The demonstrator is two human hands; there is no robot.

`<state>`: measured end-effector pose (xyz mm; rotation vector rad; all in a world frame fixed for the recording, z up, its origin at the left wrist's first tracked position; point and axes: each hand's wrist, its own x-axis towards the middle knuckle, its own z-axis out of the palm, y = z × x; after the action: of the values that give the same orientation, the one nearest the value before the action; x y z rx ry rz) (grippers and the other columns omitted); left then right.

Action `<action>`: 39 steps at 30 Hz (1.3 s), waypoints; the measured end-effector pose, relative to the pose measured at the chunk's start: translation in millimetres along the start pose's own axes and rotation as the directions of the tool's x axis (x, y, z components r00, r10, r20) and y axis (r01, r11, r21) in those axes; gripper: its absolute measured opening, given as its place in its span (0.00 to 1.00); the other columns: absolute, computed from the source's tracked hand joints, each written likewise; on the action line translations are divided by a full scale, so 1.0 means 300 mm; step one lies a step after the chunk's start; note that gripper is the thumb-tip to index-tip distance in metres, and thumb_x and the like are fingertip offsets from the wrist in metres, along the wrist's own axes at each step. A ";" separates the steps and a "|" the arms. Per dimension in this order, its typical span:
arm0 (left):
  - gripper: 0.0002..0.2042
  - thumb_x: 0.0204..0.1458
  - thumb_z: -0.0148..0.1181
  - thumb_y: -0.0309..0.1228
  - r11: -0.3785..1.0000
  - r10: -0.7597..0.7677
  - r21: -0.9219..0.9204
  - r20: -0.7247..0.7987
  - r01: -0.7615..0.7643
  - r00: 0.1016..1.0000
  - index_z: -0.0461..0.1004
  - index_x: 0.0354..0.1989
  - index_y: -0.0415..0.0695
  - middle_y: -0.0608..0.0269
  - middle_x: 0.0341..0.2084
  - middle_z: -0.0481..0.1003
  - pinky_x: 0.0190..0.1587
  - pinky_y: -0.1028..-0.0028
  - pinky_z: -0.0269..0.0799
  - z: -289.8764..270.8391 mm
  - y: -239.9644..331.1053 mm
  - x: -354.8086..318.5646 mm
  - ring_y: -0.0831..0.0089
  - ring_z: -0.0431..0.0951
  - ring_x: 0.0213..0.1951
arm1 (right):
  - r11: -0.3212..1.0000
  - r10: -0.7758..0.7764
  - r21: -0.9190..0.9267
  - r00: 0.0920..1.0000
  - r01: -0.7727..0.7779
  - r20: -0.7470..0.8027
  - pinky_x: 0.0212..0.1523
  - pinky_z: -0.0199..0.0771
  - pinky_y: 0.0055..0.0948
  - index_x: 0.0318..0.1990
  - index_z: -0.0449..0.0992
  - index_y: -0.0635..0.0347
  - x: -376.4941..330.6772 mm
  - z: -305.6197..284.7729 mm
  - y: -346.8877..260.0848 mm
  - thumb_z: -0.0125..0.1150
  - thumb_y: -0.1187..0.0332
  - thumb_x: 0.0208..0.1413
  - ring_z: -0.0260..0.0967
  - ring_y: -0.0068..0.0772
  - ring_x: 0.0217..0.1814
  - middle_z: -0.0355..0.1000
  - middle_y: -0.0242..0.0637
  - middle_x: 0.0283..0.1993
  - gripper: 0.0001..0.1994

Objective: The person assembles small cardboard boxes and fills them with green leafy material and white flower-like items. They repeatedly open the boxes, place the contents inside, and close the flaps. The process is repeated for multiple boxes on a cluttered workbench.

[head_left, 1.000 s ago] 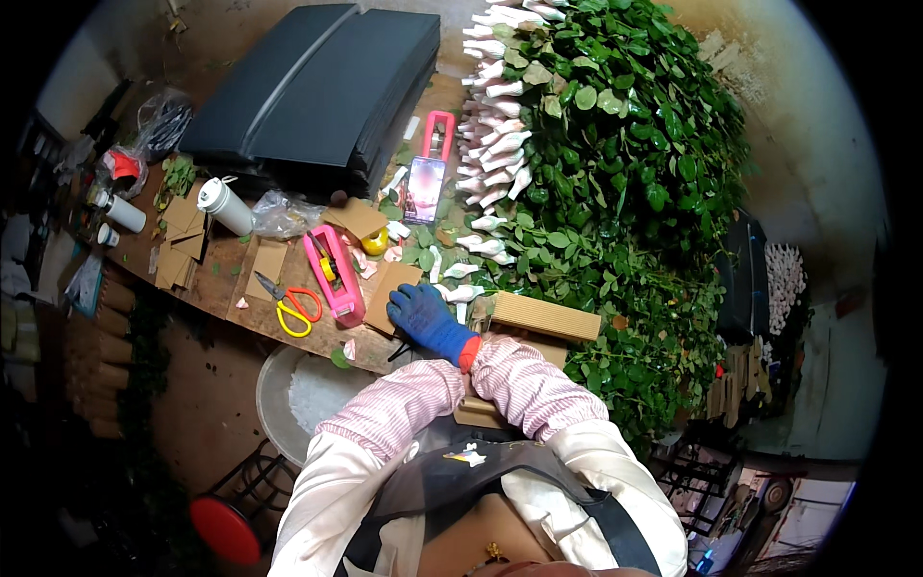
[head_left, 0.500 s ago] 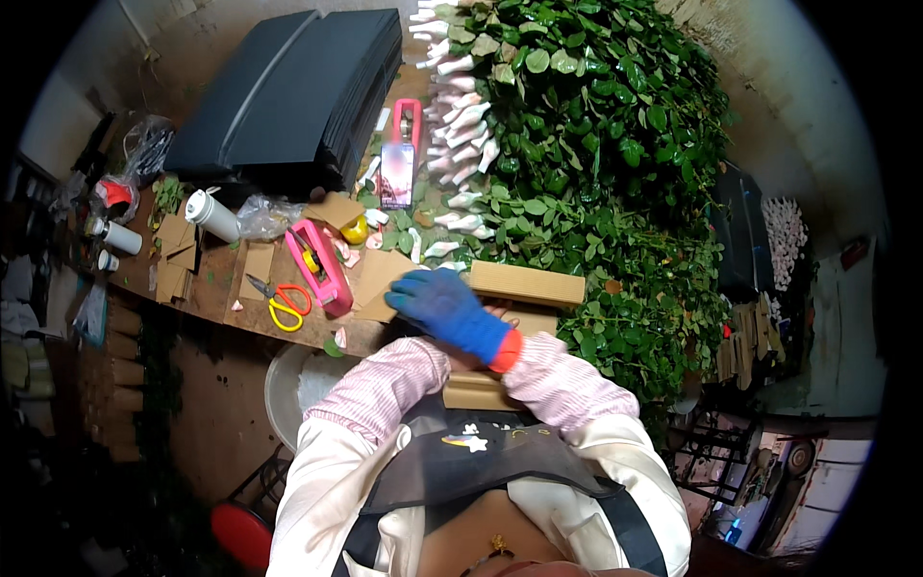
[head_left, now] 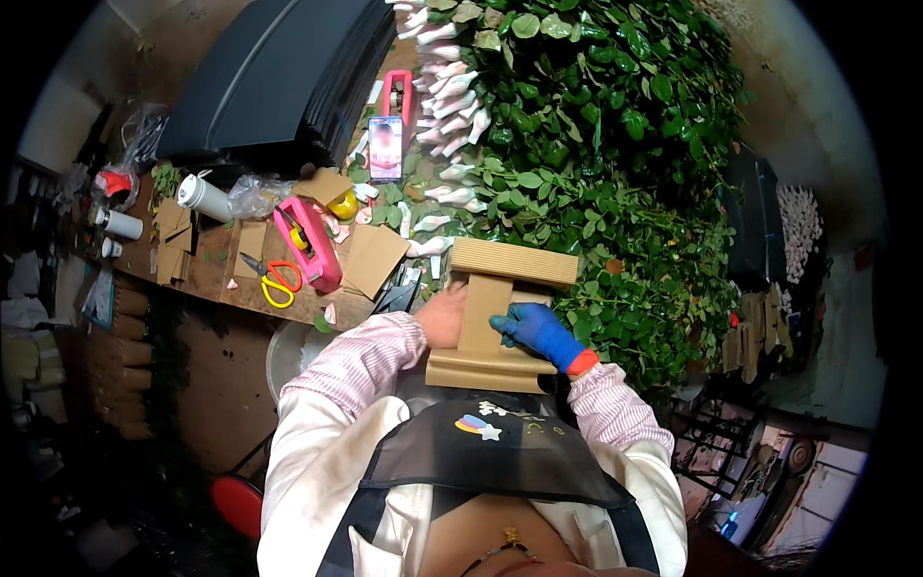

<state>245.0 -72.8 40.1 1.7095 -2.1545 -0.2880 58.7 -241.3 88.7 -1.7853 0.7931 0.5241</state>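
Note:
A brown corrugated cardboard piece point(head_left: 488, 313) lies in front of me at the table's near edge. It has a ridged band across its far end, a folded band near my apron and a flat strip between them. My left hand point(head_left: 442, 315), bare, grips its left side; the fingertips go partly out of sight at the far band. My right hand point(head_left: 536, 332), in a blue glove with an orange cuff, is closed at the right edge of the strip, fingers curled over it. Flat cardboard sheets point(head_left: 376, 261) lie left of my left hand.
Leafy green stems point(head_left: 596, 212) with white-wrapped heads point(head_left: 460, 106) are heaped at the far right. To the left lie scissors point(head_left: 280, 286), a pink tape dispenser point(head_left: 310, 247), a phone point(head_left: 386, 149) and a white bottle point(head_left: 204, 197). A black sheet stack point(head_left: 269, 87) stands behind.
My gloved right hand has moved right, from above the loose cardboard sheets onto the corrugated piece. My left hand, mostly covered before, now shows at its left side. The view has shifted slightly.

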 end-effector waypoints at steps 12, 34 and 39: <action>0.06 0.52 0.68 0.30 0.980 -0.116 -0.187 -0.256 0.069 0.960 0.82 0.34 0.41 0.60 0.39 0.80 0.42 0.66 0.80 -0.123 0.069 -0.027 0.60 0.81 0.41 | 0.713 -0.270 -0.682 0.962 0.163 -0.053 0.40 0.78 0.48 0.32 0.83 0.50 0.022 0.058 -0.052 0.47 0.37 0.63 0.80 0.49 0.33 0.80 0.44 0.29 0.28; 0.08 0.48 0.69 0.28 0.967 -0.192 -0.206 -0.186 0.153 0.964 0.81 0.36 0.40 0.57 0.42 0.79 0.60 0.52 0.71 -0.151 0.107 0.010 0.52 0.75 0.55 | 0.652 -0.729 -0.755 0.339 0.075 -0.595 0.64 0.66 0.43 0.47 0.81 0.51 -0.095 -0.725 -0.082 0.67 0.70 0.51 0.72 0.43 0.59 0.77 0.38 0.54 0.14; 0.15 0.48 0.72 0.38 0.932 -0.256 -0.288 -0.101 0.218 0.961 0.83 0.41 0.43 0.59 0.48 0.78 0.68 0.41 0.58 -0.159 0.103 -0.026 0.50 0.71 0.62 | 0.669 -0.736 -0.694 0.363 0.266 -0.571 0.55 0.73 0.42 0.48 0.81 0.53 -0.365 -0.663 -0.046 0.65 0.68 0.55 0.76 0.45 0.52 0.80 0.38 0.48 0.13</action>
<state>238.6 -54.4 94.1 1.7697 -1.7190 -0.4951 -10.8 -396.2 240.0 -2.6819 0.6184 -0.7532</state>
